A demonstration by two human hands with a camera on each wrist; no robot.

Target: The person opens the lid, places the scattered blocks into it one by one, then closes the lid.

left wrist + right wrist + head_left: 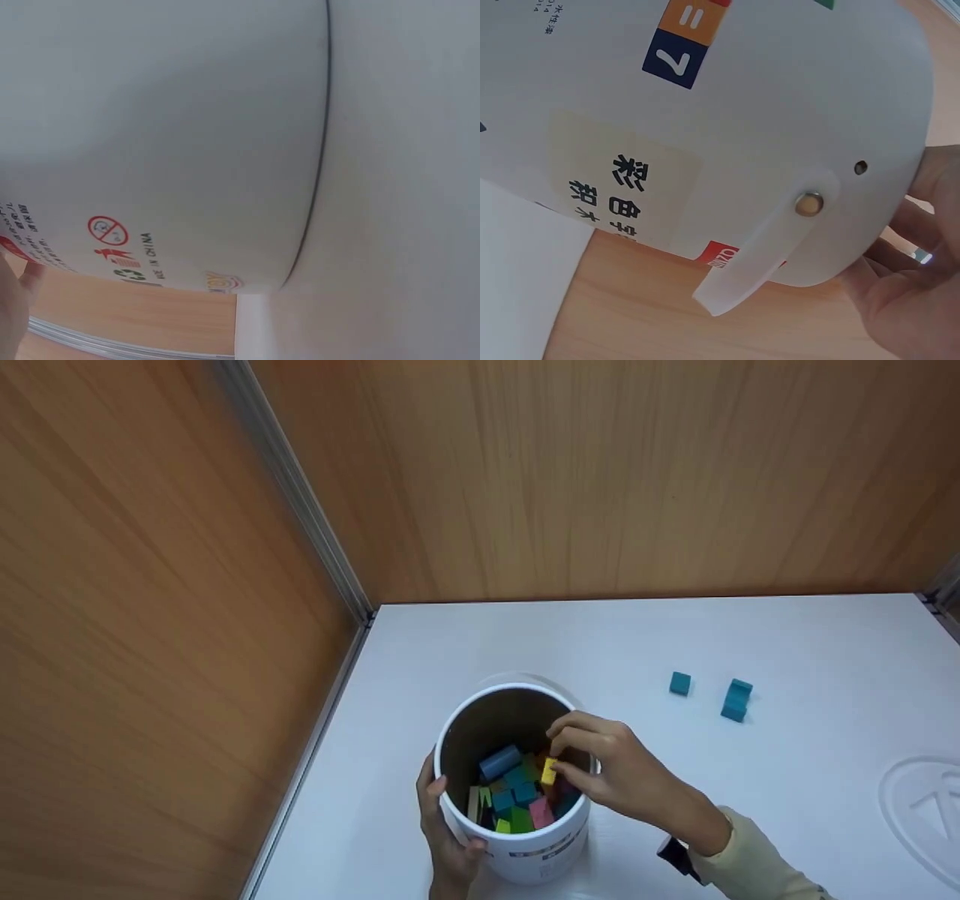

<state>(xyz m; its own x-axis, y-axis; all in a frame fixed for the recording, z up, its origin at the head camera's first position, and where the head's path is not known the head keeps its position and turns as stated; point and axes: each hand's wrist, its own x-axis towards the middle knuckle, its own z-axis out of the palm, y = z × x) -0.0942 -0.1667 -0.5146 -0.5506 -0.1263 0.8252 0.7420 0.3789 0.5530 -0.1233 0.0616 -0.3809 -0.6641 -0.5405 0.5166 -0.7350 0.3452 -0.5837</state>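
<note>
A white bucket (541,864) stands upright on the white table, holding a heap of coloured blocks. My left hand (450,840) grips its left side, fingers at the rim and thumb on the front wall. Over the right of the opening, my right hand (611,761) pinches a small yellow block (549,772) between thumb and fingers. Below it lie a blue cylinder (500,763), a pink block (540,813), a green block (521,820) and several teal ones. The printed bucket wall (187,150) fills much of the left wrist view. In the right wrist view a handle (772,247) hangs from its side.
To the bucket's right lie a teal cube (680,683) and a curved teal block (736,700). A round translucent lid (919,787) rests at the table's right edge. Wooden panels (600,480) rise behind and at the left.
</note>
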